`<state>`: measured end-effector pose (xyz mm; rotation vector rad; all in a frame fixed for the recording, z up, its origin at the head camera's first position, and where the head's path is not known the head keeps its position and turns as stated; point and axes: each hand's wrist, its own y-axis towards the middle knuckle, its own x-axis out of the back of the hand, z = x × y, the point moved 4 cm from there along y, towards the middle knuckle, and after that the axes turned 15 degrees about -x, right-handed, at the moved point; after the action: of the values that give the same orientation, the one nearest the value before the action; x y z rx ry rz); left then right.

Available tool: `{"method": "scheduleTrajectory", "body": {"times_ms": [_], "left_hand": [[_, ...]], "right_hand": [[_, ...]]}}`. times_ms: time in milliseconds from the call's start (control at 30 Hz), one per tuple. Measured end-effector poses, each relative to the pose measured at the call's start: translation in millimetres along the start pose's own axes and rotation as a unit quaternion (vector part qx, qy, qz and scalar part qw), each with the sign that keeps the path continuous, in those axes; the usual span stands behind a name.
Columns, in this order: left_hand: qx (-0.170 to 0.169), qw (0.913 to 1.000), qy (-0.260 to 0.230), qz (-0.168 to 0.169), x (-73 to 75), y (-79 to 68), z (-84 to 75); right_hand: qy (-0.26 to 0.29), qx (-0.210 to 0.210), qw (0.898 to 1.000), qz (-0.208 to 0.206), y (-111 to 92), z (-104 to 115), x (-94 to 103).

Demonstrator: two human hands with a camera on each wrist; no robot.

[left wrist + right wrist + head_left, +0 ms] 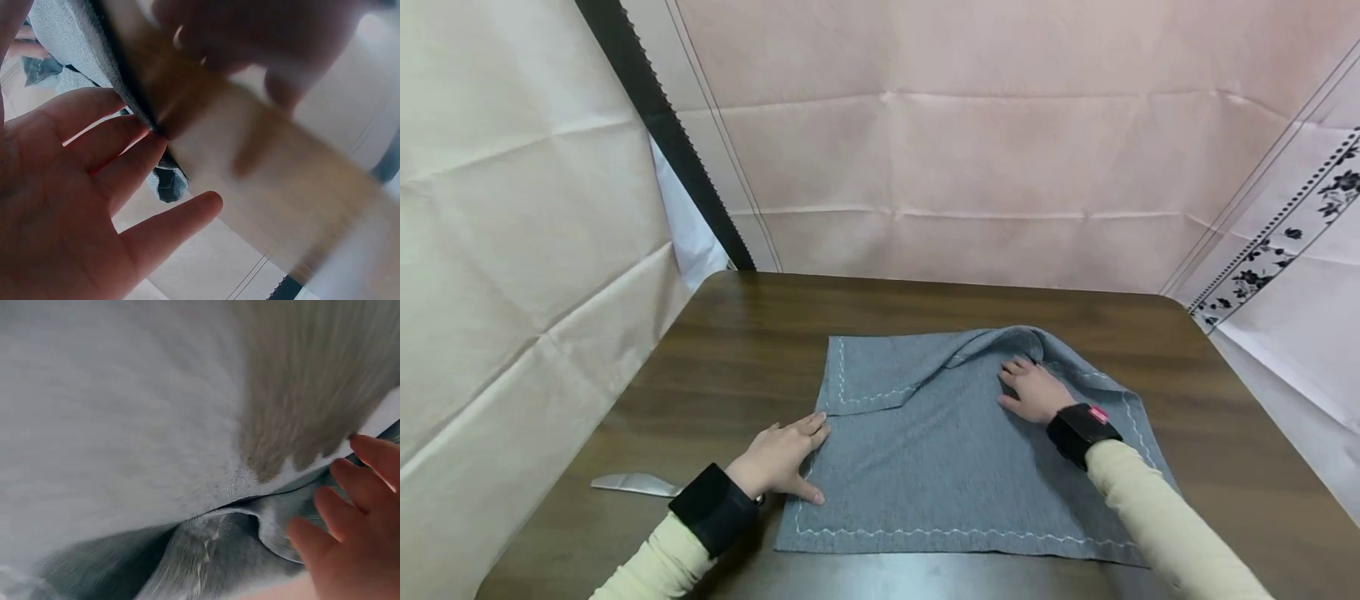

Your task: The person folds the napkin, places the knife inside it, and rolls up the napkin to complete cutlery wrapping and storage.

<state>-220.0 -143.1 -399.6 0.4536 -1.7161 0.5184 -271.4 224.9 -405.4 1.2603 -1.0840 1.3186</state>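
Note:
A grey-blue cloth [917,475] with wavy white stitching near its edges lies on the table. Its far left part is folded over toward the near side, and the far right part is rumpled and raised. My left hand [784,457] rests at the left edge with fingers extended; in the left wrist view, its fingertips touch the cloth's edge [134,103]. Farther right, my right hand [1036,390] lies on the cloth beside the rumpled fold, fingers loosely bent. The right wrist view shows those fingers spread above a curled fold [275,531], pinching nothing visible.
Left of my left wrist lies a shiny silver blade [636,483], its other end hidden behind the black wristband [715,510]. The brown wooden table [700,400] has pale creased sheets [1000,158] hanging behind it and at both sides.

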Motion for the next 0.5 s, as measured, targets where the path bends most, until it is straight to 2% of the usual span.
{"method": "scheduleTrajectory", "body": {"times_ms": [100, 233, 500], "left_hand": [[-0.002, 1.0000, -0.005, -0.002, 3.3, 3.8, -3.2], [0.001, 1.0000, -0.006, -0.005, 4.7, 2.7, -2.6], [-0.004, 0.9998, -0.020, 0.004, -1.0, -6.2, -8.8]], "right_hand": [[0.003, 0.017, 1.000, 0.025, -37.1, -7.1, 10.8], [0.021, -0.014, 0.998, 0.063, -78.3, -18.9, 13.5], [0.033, -0.029, 0.996, 0.079, -124.8, -18.8, 3.4]]}}
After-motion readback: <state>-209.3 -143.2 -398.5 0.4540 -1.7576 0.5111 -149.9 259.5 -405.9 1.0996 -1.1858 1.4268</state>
